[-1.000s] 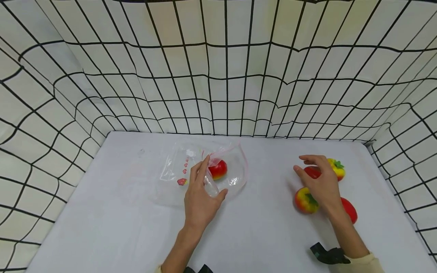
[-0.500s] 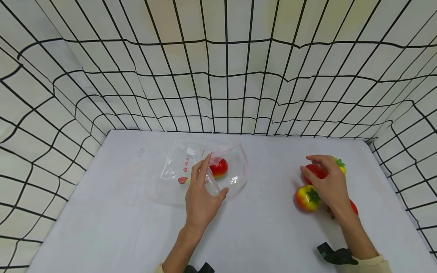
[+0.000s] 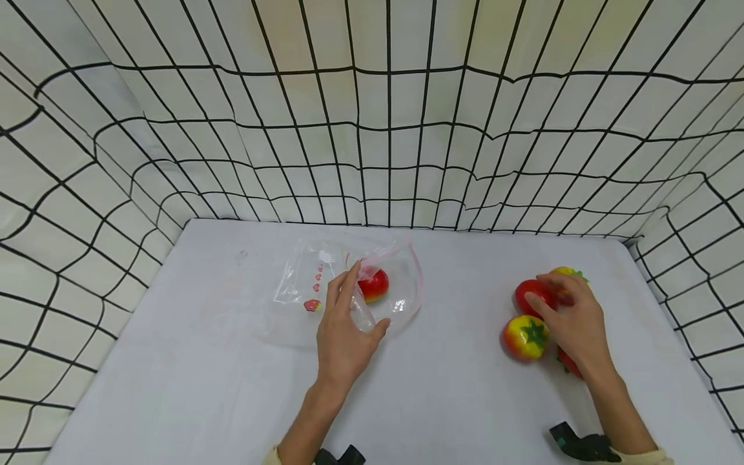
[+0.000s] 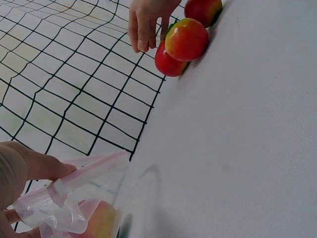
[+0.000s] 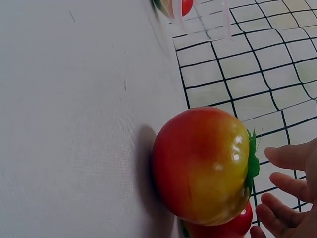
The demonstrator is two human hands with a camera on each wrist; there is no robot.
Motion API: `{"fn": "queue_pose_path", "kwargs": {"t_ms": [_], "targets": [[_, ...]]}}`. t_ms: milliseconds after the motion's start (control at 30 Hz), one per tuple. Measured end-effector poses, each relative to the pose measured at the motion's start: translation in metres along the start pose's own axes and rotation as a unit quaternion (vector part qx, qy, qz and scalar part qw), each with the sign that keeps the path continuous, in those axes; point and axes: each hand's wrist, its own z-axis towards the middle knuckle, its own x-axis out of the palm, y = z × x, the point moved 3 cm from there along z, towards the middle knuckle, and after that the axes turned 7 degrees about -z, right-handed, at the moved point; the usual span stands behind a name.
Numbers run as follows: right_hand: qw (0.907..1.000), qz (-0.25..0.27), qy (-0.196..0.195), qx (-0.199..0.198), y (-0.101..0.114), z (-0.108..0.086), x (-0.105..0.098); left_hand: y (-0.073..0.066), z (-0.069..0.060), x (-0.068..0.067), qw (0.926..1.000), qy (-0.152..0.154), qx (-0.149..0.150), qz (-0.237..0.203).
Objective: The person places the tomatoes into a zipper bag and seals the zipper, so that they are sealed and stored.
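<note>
My left hand (image 3: 347, 342) holds the mouth of a clear plastic zip bag (image 3: 290, 284) with a pink edge; its thumb and fingers are on the rim (image 4: 99, 162). Inside the bag lies a red-and-yellow toy tomato (image 3: 374, 285). At the right, my right hand (image 3: 578, 323) hovers over a cluster of toy tomatoes, its fingers parted and holding nothing. Nearest it are a red tomato (image 3: 530, 297) and a yellow-red tomato (image 3: 525, 338) with a green star-shaped leaf. Another red one (image 3: 571, 363) is partly hidden by the wrist, and a yellow one (image 3: 566, 271) sits behind the fingers.
A white table (image 3: 442, 400) lies under everything. Black wire mesh (image 3: 389, 129) stands along its back and both sides. Black wrist straps (image 3: 581, 445) show near the lower edge.
My right hand has shifted to the right and lowered slightly over the tomatoes, uncovering more of the red and yellow-red ones. My left hand and the bag have stayed nearly in place.
</note>
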Motion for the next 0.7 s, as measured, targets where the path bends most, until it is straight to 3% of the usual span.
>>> {"fn": "queue_pose_path", "kwargs": {"t_ms": [700], "targets": [[0.9981, -0.025, 0.056, 0.003, -0.0101, -0.0025, 0.0070, -0.0017, -0.0021, -0.0005, 1.0000, 0.000, 0.000, 0.004]]}}
